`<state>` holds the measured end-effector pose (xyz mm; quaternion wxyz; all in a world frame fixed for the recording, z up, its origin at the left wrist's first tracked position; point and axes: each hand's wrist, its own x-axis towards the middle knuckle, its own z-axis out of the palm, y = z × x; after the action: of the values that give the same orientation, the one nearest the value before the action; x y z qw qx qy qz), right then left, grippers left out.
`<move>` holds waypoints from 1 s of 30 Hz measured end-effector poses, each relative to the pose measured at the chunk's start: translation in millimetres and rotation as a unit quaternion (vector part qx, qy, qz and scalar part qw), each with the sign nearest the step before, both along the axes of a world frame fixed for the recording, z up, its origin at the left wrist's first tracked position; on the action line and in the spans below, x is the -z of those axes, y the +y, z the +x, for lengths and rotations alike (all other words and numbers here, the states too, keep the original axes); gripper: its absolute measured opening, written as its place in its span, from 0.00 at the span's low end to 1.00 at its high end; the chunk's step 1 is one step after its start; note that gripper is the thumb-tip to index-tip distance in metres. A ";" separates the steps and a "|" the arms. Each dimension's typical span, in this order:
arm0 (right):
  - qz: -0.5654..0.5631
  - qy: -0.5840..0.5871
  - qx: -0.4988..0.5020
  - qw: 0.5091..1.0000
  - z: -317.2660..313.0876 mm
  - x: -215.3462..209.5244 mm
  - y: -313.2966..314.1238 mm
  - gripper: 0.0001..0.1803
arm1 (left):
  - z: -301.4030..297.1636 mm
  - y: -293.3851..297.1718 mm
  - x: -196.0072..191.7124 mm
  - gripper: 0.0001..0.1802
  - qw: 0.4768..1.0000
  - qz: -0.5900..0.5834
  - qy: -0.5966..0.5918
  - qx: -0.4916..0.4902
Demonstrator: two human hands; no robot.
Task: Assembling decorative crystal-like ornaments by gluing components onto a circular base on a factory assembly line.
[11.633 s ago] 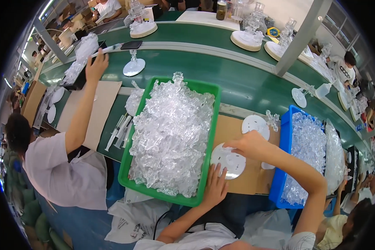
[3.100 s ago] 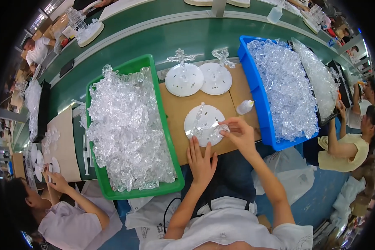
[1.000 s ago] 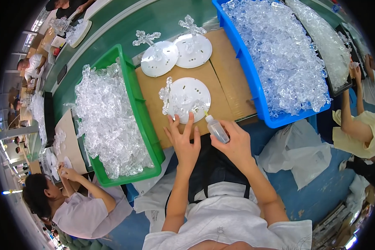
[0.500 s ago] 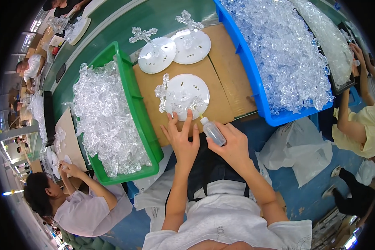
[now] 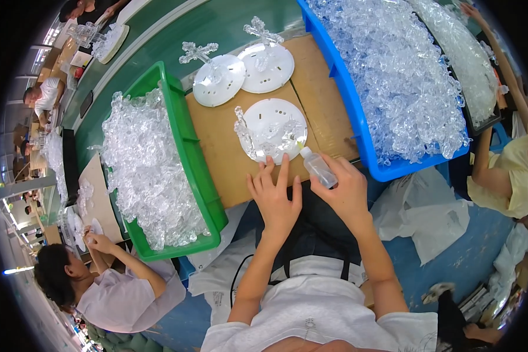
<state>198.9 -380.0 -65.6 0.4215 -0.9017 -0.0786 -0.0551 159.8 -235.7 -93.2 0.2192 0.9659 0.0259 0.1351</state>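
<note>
A small squeeze bottle [image 5: 320, 171], clear with a white cap and a thin yellowish tip, is gripped in my right hand [image 5: 348, 189]. Its tip meets a clear plastic piece near the right edge of a white round disc [image 5: 270, 111]. A branched clear plastic part [image 5: 242, 130] lies along the disc's left side, resting partly on it. My left hand [image 5: 276, 198] has its fingers stretched out, the fingertips at the disc's near rim. Beyond stand two more white discs [image 5: 208, 88], [image 5: 264, 76], each with a clear cross-shaped part upright on it.
Cardboard [image 5: 214, 158] covers the work surface. A green bin [image 5: 188, 146] on the left and a blue bin [image 5: 361, 117] on the right are heaped with clear plastic pieces. A co-worker [image 5: 123, 287] sits at left; another person's arm [image 5: 498, 64] reaches in at right.
The near disc has shifted right and slightly away from me. Both my hands and the bottle moved right with it. At far right, another person's arm has reached farther out.
</note>
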 end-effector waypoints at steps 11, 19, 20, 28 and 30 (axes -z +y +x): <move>0.017 0.034 -0.002 0.999 -21.7 2.5 2.2 0.23 | 12.3 2.8 -11.8 0.28 0.995 0.097 0.019 0.014; 0.013 0.027 -0.010 0.999 -27.6 5.2 4.9 0.24 | 12.9 5.8 -9.7 0.28 0.993 0.113 0.009 0.021; 0.014 0.021 -0.014 1.000 -28.7 6.2 6.4 0.24 | 12.9 6.0 -9.3 0.28 0.993 0.118 0.006 0.022; 0.020 0.021 -0.007 1.000 -28.7 6.9 15.1 0.25 | 12.8 7.1 -11.1 0.30 0.994 0.100 0.013 0.031; 0.015 0.016 -0.010 1.000 -28.7 6.5 15.3 0.25 | 12.3 7.1 -11.2 0.30 0.994 0.100 0.014 0.028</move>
<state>170.1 -364.7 -72.1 0.4370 -0.8951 -0.0798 -0.0380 172.0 -228.6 -82.0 0.1249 0.9851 -0.0121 0.1172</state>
